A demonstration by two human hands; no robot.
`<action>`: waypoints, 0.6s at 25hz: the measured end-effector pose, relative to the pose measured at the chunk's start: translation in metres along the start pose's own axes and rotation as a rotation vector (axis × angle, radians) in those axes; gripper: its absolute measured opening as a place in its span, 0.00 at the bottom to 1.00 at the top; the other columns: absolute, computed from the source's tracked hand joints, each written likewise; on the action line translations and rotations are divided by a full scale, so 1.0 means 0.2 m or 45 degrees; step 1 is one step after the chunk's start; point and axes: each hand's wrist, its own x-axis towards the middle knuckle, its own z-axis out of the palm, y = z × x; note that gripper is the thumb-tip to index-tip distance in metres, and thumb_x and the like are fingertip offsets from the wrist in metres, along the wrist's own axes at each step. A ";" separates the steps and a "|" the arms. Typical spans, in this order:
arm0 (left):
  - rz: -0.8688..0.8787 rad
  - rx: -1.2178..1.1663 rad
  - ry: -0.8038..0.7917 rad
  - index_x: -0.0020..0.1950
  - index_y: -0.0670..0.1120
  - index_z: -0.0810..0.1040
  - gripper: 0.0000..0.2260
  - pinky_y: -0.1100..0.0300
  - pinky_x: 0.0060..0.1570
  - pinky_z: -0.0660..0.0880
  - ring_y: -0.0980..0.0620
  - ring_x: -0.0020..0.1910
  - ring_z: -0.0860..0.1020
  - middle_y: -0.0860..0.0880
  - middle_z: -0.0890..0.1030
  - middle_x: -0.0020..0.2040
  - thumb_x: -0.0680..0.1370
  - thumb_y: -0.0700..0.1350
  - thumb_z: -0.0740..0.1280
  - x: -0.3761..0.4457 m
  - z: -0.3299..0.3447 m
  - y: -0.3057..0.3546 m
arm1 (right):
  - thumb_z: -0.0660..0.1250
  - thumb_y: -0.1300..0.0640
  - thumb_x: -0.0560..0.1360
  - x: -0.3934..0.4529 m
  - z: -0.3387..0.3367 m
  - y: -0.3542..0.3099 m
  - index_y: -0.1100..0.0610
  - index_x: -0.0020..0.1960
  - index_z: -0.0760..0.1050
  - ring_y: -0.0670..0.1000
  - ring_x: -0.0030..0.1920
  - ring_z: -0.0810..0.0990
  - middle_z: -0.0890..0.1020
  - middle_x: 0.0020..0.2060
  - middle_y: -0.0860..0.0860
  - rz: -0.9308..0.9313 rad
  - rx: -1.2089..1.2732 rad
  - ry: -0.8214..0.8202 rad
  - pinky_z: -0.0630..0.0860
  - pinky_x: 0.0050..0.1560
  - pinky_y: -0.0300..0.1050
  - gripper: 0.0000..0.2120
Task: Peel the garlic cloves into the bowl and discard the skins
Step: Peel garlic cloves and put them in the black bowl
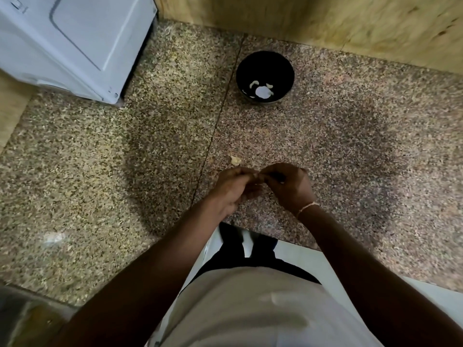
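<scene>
While both hands meet above the near edge of the speckled stone worktop (350,146), the left hand (233,189) and right hand (290,186) pinch a small garlic clove (259,180) between their fingertips, each grip closed on it; the clove is mostly hidden. Just beyond the hands a scrap of garlic skin (235,160) lies on the worktop. Farther back, near the wooden back wall (325,18), a black bowl (265,63) holds a few pale peeled cloves (261,90). A white appliance (62,41) stands at the far left corner.
</scene>
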 end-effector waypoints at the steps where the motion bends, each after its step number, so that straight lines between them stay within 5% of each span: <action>1: 0.017 0.002 0.010 0.48 0.41 0.83 0.05 0.54 0.38 0.86 0.47 0.35 0.86 0.41 0.88 0.42 0.80 0.33 0.70 0.01 0.01 0.01 | 0.77 0.57 0.74 0.02 -0.01 0.01 0.53 0.50 0.86 0.48 0.43 0.86 0.87 0.43 0.48 0.006 -0.025 0.003 0.83 0.46 0.49 0.05; 7: 0.103 0.213 0.102 0.48 0.39 0.83 0.05 0.55 0.34 0.84 0.47 0.34 0.85 0.43 0.86 0.38 0.78 0.30 0.72 0.10 0.04 0.03 | 0.75 0.55 0.75 0.10 0.00 0.04 0.51 0.52 0.84 0.47 0.41 0.84 0.87 0.42 0.47 0.068 -0.172 -0.020 0.70 0.38 0.26 0.07; 15: 0.086 0.499 0.380 0.40 0.38 0.84 0.05 0.45 0.29 0.84 0.41 0.27 0.84 0.42 0.85 0.31 0.77 0.36 0.74 0.20 0.07 -0.04 | 0.72 0.62 0.76 0.09 0.06 0.06 0.56 0.51 0.87 0.52 0.43 0.83 0.87 0.45 0.54 -0.070 -0.357 0.085 0.73 0.45 0.38 0.07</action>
